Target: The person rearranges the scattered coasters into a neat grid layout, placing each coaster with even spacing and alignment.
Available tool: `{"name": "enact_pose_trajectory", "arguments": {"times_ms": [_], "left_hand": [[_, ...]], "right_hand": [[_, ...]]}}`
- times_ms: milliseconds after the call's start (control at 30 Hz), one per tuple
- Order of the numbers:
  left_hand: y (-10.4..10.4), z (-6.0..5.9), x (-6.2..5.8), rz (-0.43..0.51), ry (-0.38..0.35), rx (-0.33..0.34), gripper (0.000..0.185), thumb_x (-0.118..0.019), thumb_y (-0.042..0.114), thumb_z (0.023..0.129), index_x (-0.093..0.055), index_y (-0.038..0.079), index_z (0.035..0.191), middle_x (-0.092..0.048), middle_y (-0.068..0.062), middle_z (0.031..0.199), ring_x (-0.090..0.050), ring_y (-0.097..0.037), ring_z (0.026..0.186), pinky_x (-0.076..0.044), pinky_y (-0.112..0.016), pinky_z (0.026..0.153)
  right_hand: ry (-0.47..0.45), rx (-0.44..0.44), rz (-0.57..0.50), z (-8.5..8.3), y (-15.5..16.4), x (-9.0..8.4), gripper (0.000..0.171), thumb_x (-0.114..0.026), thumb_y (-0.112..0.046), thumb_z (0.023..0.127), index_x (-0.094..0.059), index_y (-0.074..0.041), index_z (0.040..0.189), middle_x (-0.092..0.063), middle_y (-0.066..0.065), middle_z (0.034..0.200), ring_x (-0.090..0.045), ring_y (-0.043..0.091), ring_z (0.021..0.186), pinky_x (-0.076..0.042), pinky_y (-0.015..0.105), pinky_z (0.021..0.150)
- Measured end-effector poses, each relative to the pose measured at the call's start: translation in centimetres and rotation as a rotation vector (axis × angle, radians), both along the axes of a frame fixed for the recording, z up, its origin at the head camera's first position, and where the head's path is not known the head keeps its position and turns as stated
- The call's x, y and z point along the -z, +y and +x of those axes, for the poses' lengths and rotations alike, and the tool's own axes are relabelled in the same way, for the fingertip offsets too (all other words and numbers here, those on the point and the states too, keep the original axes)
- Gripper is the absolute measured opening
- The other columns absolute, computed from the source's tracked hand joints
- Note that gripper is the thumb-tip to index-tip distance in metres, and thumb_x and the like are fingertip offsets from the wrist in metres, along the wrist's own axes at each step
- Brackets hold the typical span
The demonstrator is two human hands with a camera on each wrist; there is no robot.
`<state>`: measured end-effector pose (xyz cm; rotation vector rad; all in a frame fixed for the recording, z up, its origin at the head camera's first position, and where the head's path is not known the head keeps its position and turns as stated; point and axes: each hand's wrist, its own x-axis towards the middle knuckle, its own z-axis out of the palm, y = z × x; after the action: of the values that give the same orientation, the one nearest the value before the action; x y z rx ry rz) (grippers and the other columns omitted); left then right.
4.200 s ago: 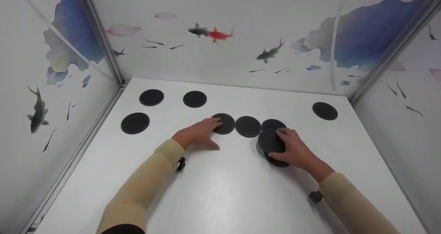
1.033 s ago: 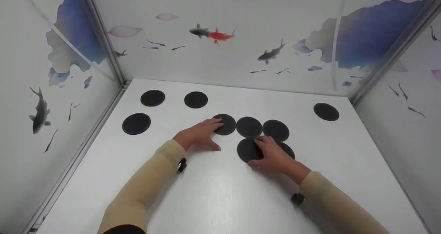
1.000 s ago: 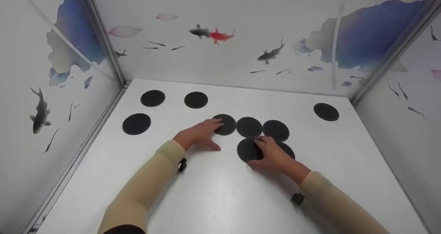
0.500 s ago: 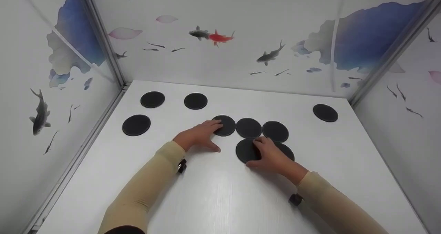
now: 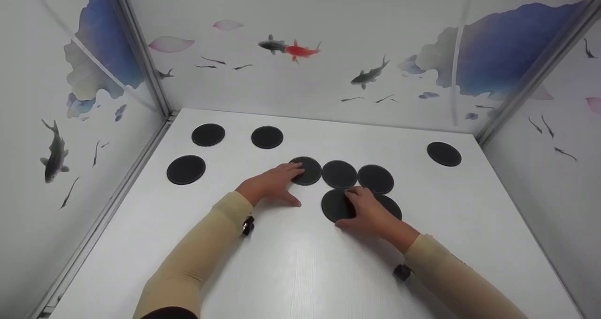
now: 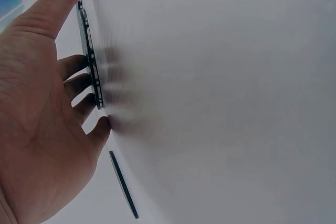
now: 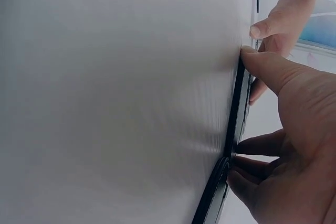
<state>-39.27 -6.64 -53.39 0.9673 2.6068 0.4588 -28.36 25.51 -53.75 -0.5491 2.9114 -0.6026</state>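
Note:
In the head view, my left hand (image 5: 271,183) rests its fingertips on the left part of a round black coaster (image 5: 309,172), its thumb apart on the table. To the right, a middle coaster (image 5: 339,174) and a right coaster (image 5: 375,178) continue a touching row. My right hand (image 5: 373,212) holds a near coaster (image 5: 335,206) by its edges, thumb at the near side and fingers at the far side. That coaster lies flat below the middle one. Another coaster (image 5: 390,207) beside it is partly hidden by my right hand. The right wrist view shows the thumb (image 7: 262,66) against the held coaster's rim.
Loose black coasters lie at the back left (image 5: 208,135), left (image 5: 186,169), back middle (image 5: 267,137) and back right (image 5: 444,154). White printed panels (image 5: 300,84) enclose the back and sides of the white table (image 5: 291,262).
Since the oldest frame, my right hand has brought its coaster left and down onto the table, uncovering the row's right coaster. It has since shifted slightly left. My left hand stays put.

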Motion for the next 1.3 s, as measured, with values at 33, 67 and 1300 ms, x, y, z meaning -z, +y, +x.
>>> {"name": "enact_pose_trajectory", "arguments": {"times_ms": [33,67,1300], "left_hand": [[0.0,0.0,0.0,0.005,-0.003,-0.001,0.108,-0.087,0.056,0.093,-0.032,0.015,0.176,-0.020,-0.003,0.185,-0.015,-0.029,0.171,-0.020,-0.048,0.136],[0.0,0.0,0.0,0.002,-0.001,-0.003,0.108,-0.086,0.056,0.093,-0.032,0.015,0.176,-0.020,-0.002,0.185,-0.014,-0.029,0.171,-0.020,-0.048,0.136],[0.1,0.2,-0.5,0.014,-0.031,-0.013,0.108,-0.088,0.054,0.092,-0.034,0.012,0.175,-0.020,-0.004,0.185,-0.014,-0.030,0.171,-0.019,-0.049,0.136]], "right_hand": [[0.000,-0.001,-0.002,0.0,0.0,0.0,0.097,-0.091,-0.047,0.091,-0.050,0.008,0.160,-0.045,0.024,0.166,-0.043,0.041,0.154,-0.043,0.055,0.124],[0.001,-0.002,-0.005,0.0,0.0,0.0,0.097,-0.091,-0.047,0.091,-0.050,0.008,0.160,-0.045,0.024,0.167,-0.043,0.041,0.154,-0.043,0.056,0.124],[0.049,-0.015,-0.055,-0.1,1.0,-0.3,0.095,-0.093,-0.052,0.089,-0.057,0.004,0.157,-0.051,0.022,0.160,-0.047,0.039,0.148,-0.048,0.056,0.119]]}}
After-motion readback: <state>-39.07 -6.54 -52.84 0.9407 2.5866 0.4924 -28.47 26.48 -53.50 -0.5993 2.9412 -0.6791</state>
